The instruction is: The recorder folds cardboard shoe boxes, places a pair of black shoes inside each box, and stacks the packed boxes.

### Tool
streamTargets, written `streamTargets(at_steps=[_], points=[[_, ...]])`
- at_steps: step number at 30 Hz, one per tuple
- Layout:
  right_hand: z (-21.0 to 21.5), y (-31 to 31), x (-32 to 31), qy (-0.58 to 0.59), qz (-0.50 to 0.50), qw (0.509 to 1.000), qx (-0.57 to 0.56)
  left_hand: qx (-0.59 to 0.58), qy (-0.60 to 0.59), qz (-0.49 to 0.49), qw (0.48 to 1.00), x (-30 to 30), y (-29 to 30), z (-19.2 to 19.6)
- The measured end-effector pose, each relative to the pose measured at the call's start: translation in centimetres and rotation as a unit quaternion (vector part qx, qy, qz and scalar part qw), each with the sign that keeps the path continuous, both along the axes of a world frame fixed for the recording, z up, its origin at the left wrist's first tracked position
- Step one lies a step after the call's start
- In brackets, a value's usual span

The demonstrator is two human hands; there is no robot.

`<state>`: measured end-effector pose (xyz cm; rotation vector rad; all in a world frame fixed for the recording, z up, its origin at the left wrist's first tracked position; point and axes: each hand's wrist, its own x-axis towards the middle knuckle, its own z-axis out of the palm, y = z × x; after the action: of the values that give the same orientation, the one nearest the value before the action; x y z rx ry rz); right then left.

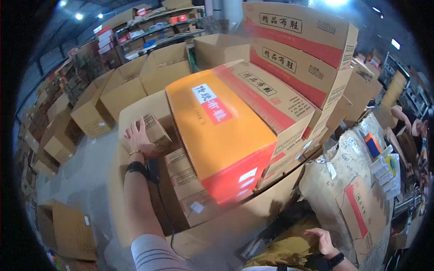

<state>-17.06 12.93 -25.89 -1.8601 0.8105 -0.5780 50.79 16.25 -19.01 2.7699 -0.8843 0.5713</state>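
Note:
My left hand (139, 141) reaches into a large open carton (217, 244). It grips the end of a small brown shoe box (156, 132) with fingers stretched over it; the thumb side is partly hidden. That box is tilted beside the carton's left wall. Lower in the carton lie more brown shoe boxes (181, 174). To the right of my left hand, a big orange-and-red box (219, 126) rests over the carton. My right hand (323, 241) is low at the right, near my body, fingers apart and holding nothing.
Brown boxes with red bands (289, 63) are stacked high behind the orange box. Open cartons (120, 88) line the far left. At right, a worn covered table (332, 180) bears a flat box (357, 210) and white rolls (383, 174). Another person's hand (400, 115) shows beyond.

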Motion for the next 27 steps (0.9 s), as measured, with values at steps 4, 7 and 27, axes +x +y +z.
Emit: streamTargets(at_steps=[4,7,27], points=[[-3.2,1.9,-3.9,0.035,-0.039,0.996,0.075,-0.004,0.055,-0.200,0.978,6.8,-4.0,-9.6],[-4.3,2.3,-3.2,0.042,-0.037,0.991,0.122,-0.020,0.068,-0.360,0.930,7.9,-3.9,-18.9],[-1.0,0.1,-2.6,-0.003,0.019,0.994,-0.108,-0.281,0.129,-0.537,0.785,-30.2,8.4,-8.5]])
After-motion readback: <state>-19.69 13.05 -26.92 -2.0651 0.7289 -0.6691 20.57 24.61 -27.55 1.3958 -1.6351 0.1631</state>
